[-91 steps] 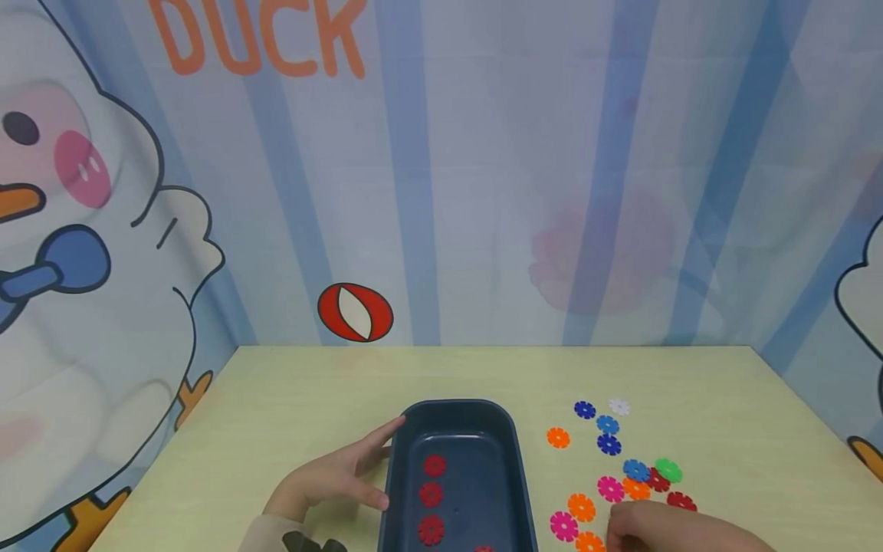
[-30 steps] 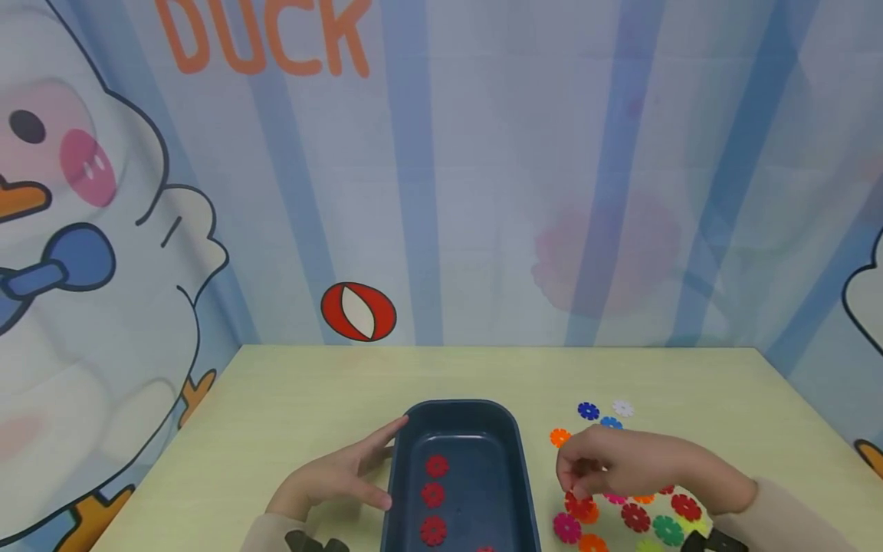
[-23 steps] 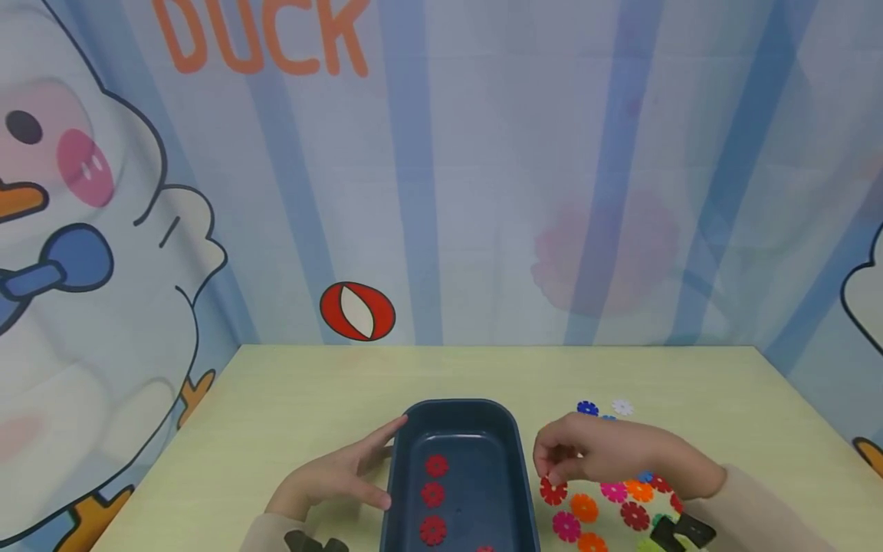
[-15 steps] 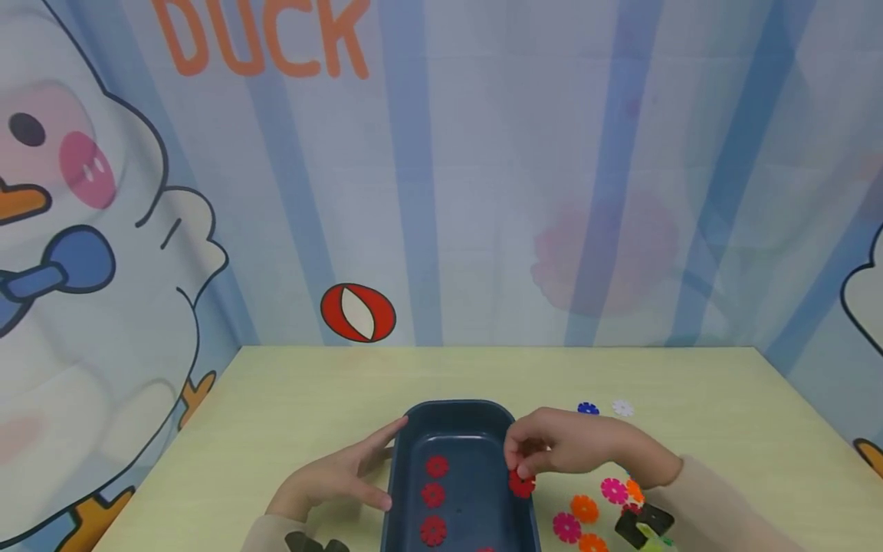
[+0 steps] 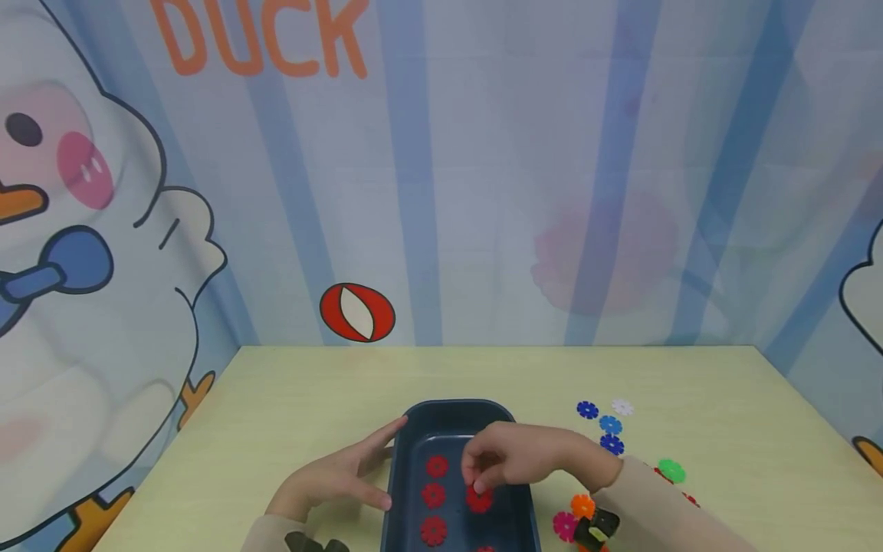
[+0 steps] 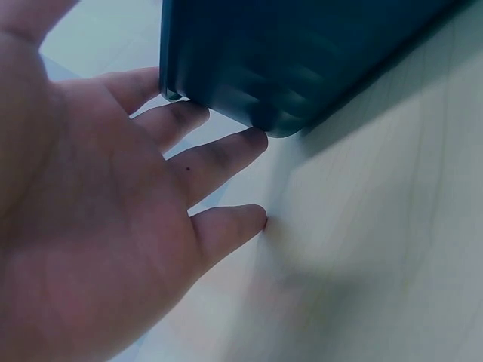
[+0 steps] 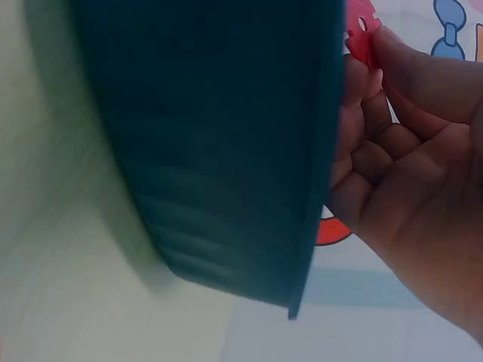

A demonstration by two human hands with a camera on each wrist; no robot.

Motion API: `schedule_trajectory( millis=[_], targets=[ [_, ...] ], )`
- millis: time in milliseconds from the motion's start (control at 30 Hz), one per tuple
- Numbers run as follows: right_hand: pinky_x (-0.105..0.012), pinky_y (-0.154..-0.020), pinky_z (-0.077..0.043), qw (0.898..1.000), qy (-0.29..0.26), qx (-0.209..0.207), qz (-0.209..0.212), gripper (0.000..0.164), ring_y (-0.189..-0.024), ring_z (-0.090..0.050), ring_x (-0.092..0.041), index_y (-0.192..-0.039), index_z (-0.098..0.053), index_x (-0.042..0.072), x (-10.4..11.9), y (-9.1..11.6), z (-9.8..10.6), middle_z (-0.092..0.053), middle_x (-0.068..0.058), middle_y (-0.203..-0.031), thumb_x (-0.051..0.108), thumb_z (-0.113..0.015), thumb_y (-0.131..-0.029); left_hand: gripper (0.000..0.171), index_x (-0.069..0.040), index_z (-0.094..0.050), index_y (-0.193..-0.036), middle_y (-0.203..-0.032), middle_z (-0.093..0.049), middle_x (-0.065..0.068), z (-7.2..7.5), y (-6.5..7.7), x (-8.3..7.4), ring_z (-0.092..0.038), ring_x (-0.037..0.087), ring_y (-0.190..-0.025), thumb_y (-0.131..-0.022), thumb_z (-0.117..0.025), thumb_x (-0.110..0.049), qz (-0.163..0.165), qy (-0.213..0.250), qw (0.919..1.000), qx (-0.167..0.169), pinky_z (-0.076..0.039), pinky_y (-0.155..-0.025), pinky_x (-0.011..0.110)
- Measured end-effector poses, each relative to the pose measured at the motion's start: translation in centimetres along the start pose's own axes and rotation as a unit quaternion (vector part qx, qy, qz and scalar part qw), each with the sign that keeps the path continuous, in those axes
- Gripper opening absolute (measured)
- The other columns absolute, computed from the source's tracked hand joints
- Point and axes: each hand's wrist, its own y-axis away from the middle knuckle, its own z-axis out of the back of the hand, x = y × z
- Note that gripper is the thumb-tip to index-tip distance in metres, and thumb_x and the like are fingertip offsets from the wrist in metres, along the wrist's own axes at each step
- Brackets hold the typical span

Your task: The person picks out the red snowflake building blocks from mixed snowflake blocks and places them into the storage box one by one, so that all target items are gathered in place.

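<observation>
In the head view a dark blue tray (image 5: 455, 418) stands on the table. Its left wall is touched by my left hand (image 5: 338, 477), whose fingers are extended; the left wrist view shows fingertips against the tray's outer wall (image 6: 241, 60). Over the tray's right half, my right hand (image 5: 520, 455) pinches a red snowflake disc (image 5: 480, 502) between thumb and fingers. The right wrist view shows this red disc (image 7: 362, 34) at the thumb tip, beyond the tray's side. Three red discs (image 5: 433, 495) lie in a column inside the tray, and another (image 5: 486, 549) shows at the bottom edge.
Right of the tray lie loose snowflake discs: blue (image 5: 611, 445), white (image 5: 622, 407), green (image 5: 671, 470), orange (image 5: 582, 505) and pink (image 5: 565, 526). The right forearm (image 5: 655, 498) hides some of them. A printed curtain (image 5: 483, 192) hangs behind the table (image 5: 310, 383).
My right hand has picked a red disc from the loose ones and carried it left, across the tray's right rim, to above the tray's inside. The left hand stays at the tray.
</observation>
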Motion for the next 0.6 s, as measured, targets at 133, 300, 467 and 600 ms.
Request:
schedule_trajectory(
  millis=[133, 300, 467, 600],
  targets=[
    [-0.017, -0.07, -0.051, 1.0, -0.009, 0.004, 0.006, 0.006, -0.069, -0.053, 0.003, -0.092, -0.062, 0.0, -0.1, -0.8, -0.4, -0.058, 0.009, -0.08, 0.006, -0.063, -0.092, 0.102, -0.018, -0.004, -0.156, -0.162, -0.004, 0.013, 0.0, 0.0, -0.1, -0.011, 0.044, -0.145, -0.083, -0.075, -0.023, 0.001, 0.001, 1.0, 0.0, -0.013, -0.114, 0.06],
    [-0.016, -0.068, -0.049, 1.0, -0.006, 0.008, 0.002, 0.005, -0.068, -0.053, 0.004, -0.091, -0.063, 0.0, -0.6, -1.6, -0.9, -0.059, 0.009, -0.079, 0.006, -0.063, -0.092, 0.102, -0.017, -0.003, -0.156, -0.162, -0.003, 0.014, 0.0, 0.0, -0.1, -0.011, 0.045, -0.145, -0.083, -0.075, -0.024, 0.004, 0.002, 1.0, 0.002, -0.014, -0.114, 0.059],
    [-0.015, -0.068, -0.048, 1.0, -0.004, 0.009, -0.007, 0.004, -0.068, -0.052, 0.004, -0.09, -0.063, 0.001, -0.9, -2.2, -1.3, -0.058, 0.009, -0.078, 0.004, -0.064, -0.09, 0.101, -0.018, -0.004, -0.156, -0.162, -0.005, 0.013, -0.1, 0.0, -0.2, -0.011, 0.045, -0.144, -0.084, -0.075, -0.024, 0.006, -0.001, 1.0, -0.002, -0.014, -0.113, 0.062],
    [-0.015, -0.068, -0.048, 1.0, 0.001, 0.007, -0.018, 0.002, -0.068, -0.052, 0.003, -0.088, -0.064, 0.003, -1.0, -2.6, -1.6, -0.058, 0.01, -0.077, 0.001, -0.065, -0.089, 0.1, -0.019, -0.005, -0.156, -0.162, -0.005, 0.013, -0.1, 0.0, -0.2, -0.011, 0.045, -0.144, -0.084, -0.074, -0.024, 0.005, 0.001, 1.0, -0.001, -0.013, -0.113, 0.063]
  ],
)
